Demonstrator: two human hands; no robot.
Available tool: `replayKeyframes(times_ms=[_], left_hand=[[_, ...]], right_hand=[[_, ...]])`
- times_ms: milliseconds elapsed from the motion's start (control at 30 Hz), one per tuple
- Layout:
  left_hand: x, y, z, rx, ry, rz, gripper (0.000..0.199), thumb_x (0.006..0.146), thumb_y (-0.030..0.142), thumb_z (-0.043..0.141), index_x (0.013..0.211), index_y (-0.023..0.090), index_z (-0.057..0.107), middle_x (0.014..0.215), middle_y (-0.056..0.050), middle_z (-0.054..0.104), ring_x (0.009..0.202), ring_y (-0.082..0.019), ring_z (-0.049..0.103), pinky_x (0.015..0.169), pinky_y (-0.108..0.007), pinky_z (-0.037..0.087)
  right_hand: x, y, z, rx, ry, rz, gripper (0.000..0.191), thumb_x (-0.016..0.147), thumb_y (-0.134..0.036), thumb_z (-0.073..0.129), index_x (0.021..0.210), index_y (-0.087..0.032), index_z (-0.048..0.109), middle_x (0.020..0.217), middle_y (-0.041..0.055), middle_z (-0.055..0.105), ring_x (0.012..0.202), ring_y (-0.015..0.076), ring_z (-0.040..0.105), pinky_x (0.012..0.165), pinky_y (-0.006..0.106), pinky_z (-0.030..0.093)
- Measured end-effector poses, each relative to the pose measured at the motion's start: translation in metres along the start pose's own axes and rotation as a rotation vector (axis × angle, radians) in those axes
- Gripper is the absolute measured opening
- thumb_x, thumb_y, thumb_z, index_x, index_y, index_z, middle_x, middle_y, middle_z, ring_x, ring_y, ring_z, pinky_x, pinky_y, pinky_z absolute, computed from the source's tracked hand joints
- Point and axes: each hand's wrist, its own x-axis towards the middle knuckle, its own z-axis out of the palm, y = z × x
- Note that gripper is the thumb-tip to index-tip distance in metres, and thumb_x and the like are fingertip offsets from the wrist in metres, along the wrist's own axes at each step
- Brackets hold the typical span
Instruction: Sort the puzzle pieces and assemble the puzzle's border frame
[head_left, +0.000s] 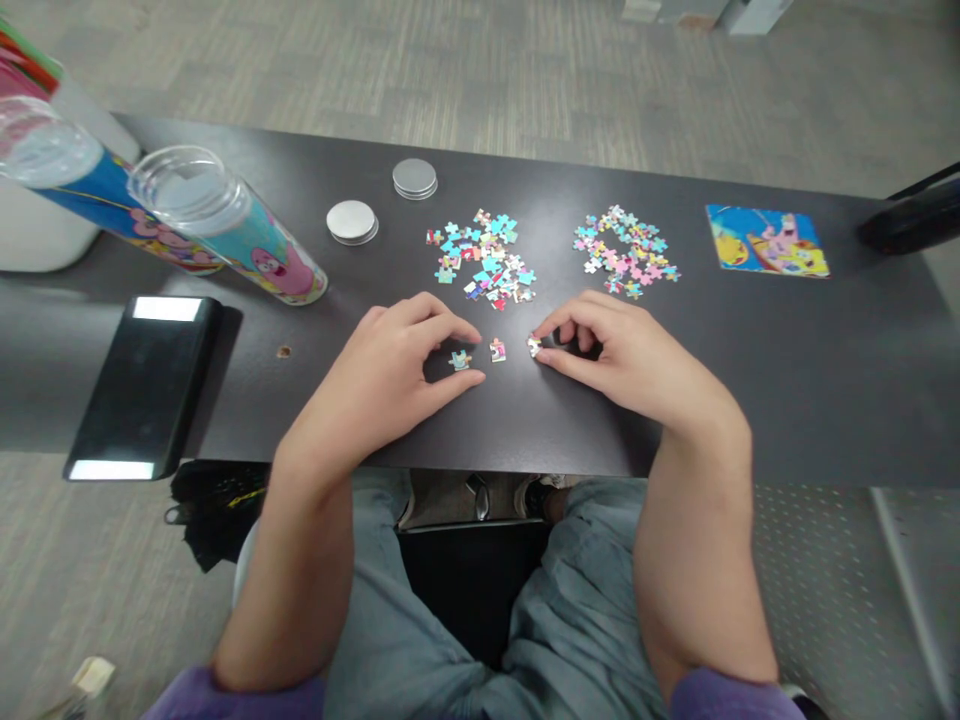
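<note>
My left hand [409, 362] rests on the dark table with thumb and fingers apart, curved around a light blue puzzle piece [460, 360]. A second puzzle piece [498, 349], pink and white, lies just beyond those fingertips, between my two hands. Between the thumb and forefinger of my right hand [604, 345] is a small puzzle piece [534, 345], partly covered by the fingertips. Behind the hands lie two loose heaps: a left pile of puzzle pieces [491, 262] and a right pile of puzzle pieces [628, 262].
Two clear printed canisters [281, 262] [124, 205] stand at the left. Nearby are two round silver lids [351, 220] [415, 176] and a black power bank [142, 385] by the front edge. A cartoon picture card [769, 240] lies at the right, with a black object [911, 222] beyond it.
</note>
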Motion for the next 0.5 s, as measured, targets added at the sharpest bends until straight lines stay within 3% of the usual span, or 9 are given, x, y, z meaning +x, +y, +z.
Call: replayKeyframes(times_ms=[133,333,433,500], left_hand=[[-0.002,-0.011,-0.008,-0.021,0.023,-0.054,0.025,0.114,0.052,0.085,0.125,0.031,0.093,0.127,-0.009,0.087,0.106,-0.038,0.082,0.108,-0.064,0.064],[0.001,-0.012,-0.006,-0.019,0.010,-0.048,0.024,0.118,0.050,0.078,0.123,0.032,0.094,0.127,-0.009,0.087,0.105,-0.037,0.082,0.108,-0.063,0.064],[0.001,-0.013,-0.007,-0.010,0.012,-0.054,0.025,0.119,0.048,0.076,0.127,0.033,0.095,0.127,-0.009,0.087,0.103,-0.036,0.082,0.109,-0.062,0.066],[0.001,-0.012,-0.006,0.010,0.024,-0.060,0.028,0.119,0.048,0.077,0.132,0.032,0.095,0.130,-0.011,0.086,0.105,-0.037,0.083,0.109,-0.063,0.068]], right_hand=[[0.000,0.001,-0.003,0.008,0.005,0.028,0.008,0.112,-0.045,0.088,0.114,-0.037,0.085,0.107,0.0094,0.079,0.090,0.0356,0.071,0.080,0.054,0.054],[-0.002,-0.003,-0.005,-0.037,0.025,0.059,0.012,0.112,-0.048,0.088,0.113,-0.037,0.083,0.107,0.0103,0.078,0.093,0.0374,0.073,0.085,0.057,0.059],[-0.003,-0.011,0.000,-0.096,0.069,0.094,0.017,0.114,-0.050,0.085,0.125,-0.037,0.087,0.122,0.0134,0.079,0.100,0.0396,0.076,0.093,0.062,0.066],[0.001,-0.016,0.007,-0.135,0.108,0.110,0.030,0.117,-0.052,0.082,0.143,-0.038,0.090,0.134,0.0156,0.078,0.110,0.0428,0.078,0.103,0.066,0.068]])
